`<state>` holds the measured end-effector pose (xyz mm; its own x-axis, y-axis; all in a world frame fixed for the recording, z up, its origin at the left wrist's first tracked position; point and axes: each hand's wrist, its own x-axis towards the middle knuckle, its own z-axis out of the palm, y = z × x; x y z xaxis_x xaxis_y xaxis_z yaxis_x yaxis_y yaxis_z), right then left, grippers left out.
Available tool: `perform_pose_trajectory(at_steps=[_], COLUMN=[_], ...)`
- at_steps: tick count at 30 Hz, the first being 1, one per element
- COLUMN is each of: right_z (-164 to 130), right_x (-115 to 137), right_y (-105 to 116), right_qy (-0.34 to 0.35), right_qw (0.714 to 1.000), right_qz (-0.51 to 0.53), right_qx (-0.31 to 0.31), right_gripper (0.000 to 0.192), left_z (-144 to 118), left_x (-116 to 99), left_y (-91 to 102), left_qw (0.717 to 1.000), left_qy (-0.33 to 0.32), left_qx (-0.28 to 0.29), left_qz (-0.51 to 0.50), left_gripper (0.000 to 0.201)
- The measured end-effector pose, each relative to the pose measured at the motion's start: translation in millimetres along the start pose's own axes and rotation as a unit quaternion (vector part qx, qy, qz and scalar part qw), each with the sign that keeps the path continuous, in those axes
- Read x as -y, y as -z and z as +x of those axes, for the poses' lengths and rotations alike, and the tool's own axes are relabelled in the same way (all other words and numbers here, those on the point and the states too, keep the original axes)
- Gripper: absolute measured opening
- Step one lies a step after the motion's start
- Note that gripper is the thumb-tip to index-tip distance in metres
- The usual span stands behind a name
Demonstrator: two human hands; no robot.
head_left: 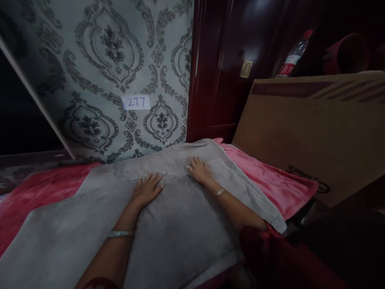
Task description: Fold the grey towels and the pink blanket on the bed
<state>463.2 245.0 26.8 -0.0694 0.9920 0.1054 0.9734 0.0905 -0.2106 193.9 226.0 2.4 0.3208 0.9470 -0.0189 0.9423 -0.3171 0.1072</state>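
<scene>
Left hand [148,188] flat, palm down, fingers spread wide on the grey blanket [168,224], holding nothing; a bangle [121,233] sits on that forearm. Right hand [198,168] just beyond it, also flat and open on the same blanket, fingers loosely spread, empty; a thin bracelet [220,192] on the wrist. Hands are near each other, not touching. Grey blanket lies spread over a pink blanket [270,180], which shows along the right edge and at far left. Right of that, a large cardboard box [315,136] leans tilted, its lower edge near the pink blanket. Behind: dark red wooden door [222,68], patterned wallpaper [114,52] with a label reading 277 [136,102]. A plastic bottle [293,54] shows above the box.
</scene>
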Motion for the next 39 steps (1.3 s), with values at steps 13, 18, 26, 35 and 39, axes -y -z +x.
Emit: perform_pose_trajectory(at_steps=[13,18,26,35,39], right_z=[34,-2,-63,-37,-30], right_x=[-66,-132,-158,-39,-65], right_y=[-25,-14,4,-53,-99], right_qy=[-0.08,-0.191,-0.253,0.012,0.042], right_qw=[0.995,0.98,0.964,0.996,0.995], right_qz=[-0.021,-0.044,-0.082,-0.088,-0.076], right_qx=[0.049,0.027,0.002,-0.004,-0.046], right_gripper=[0.064,0.066,0.064,0.067,0.075], left_z=[2,3,4,-23,-29], left_x=[1,2,-1,-14,-7], left_y=[2.0,0.3,-3.7,-11.3,-20.3], left_qw=[1.0,1.0,0.999,0.995,0.988], left_qy=[0.016,0.01,-0.002,-0.014,0.067], left_qx=[0.025,0.014,-0.02,-0.059,-0.12], left_qz=[-0.004,-0.009,-0.043,-0.078,-0.064], left_gripper=[0.065,0.065,0.063,0.058,0.059])
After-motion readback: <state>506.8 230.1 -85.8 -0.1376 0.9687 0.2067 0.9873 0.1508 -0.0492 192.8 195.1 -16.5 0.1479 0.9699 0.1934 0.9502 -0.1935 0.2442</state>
